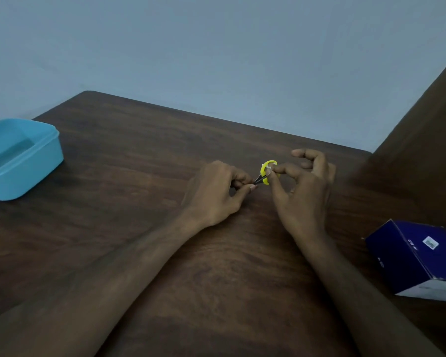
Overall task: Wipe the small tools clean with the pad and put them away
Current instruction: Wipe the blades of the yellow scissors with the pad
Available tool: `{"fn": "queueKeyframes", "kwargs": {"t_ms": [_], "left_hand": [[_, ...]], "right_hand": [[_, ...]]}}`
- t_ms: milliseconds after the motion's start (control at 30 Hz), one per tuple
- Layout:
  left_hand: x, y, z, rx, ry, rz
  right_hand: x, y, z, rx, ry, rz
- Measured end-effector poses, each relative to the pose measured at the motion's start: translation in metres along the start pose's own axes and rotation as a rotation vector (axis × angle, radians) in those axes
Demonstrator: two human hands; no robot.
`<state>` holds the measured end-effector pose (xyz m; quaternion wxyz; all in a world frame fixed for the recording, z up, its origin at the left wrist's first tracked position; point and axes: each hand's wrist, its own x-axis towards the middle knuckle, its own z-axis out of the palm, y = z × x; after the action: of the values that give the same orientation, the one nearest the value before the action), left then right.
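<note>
Wooden table [113,228], both hands [214,191] pinching yellow scissors [265,173]

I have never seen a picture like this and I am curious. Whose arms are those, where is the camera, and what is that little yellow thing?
There is no machine here. The arms belong to a person, and the camera sits on that person's head, looking forward and down. That is why you see two arms reaching out from the bottom of the picture.

The left hand pinches the dark pointed end of a small tool. The right hand holds its yellow ring handle, so it looks like small yellow-handled scissors. A tiny white bit shows by the right fingertips; it may be the wiping pad, but it is too small to be sure.

Everything is over a dark wooden table. On the left stands an open blue plastic box. On the right lies a dark blue cardboard box.
</note>
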<state>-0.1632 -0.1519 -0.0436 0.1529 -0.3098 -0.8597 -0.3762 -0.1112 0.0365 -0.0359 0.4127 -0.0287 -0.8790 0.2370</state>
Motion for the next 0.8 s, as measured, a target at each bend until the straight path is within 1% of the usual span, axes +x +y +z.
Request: {"fn": "queueKeyframes", "kwargs": {"t_ms": [100,167,233,333,467,567,700,733,800], "left_hand": [[-0.001,0.002,-0.001,0.057,-0.005,0.024],[-0.001,0.003,-0.001,0.076,-0.005,-0.015],[-0.001,0.005,-0.001,0.086,-0.023,-0.065],[-0.002,0.005,-0.001,0.079,-0.037,-0.115],[-0.002,0.005,-0.002,0.043,-0.029,-0.169],[-0.002,0.006,-0.002,0.049,-0.047,-0.179],[0.0,0.001,0.0,0.014,-0.03,-0.204],[0.001,0.0,0.0,-0.008,-0.024,-0.213],[0.001,0.0,0.0,-0.042,-0.026,-0.212]], "right_hand": [[0.0,0.0,0.004,0.178,-0.068,0.13],[0.002,0.002,0.009,0.274,-0.092,0.199],[0.004,0.005,0.013,0.314,-0.131,0.26],[0.005,0.007,0.017,0.342,-0.154,0.312],[0.004,0.004,0.016,0.483,-0.15,0.336],[0.003,0.003,0.02,0.55,-0.155,0.392],[0.004,0.001,0.018,0.7,-0.119,0.466],[0.005,0.001,0.016,0.71,-0.093,0.459],[0.008,0.002,0.008,0.591,0.023,0.359]]}}
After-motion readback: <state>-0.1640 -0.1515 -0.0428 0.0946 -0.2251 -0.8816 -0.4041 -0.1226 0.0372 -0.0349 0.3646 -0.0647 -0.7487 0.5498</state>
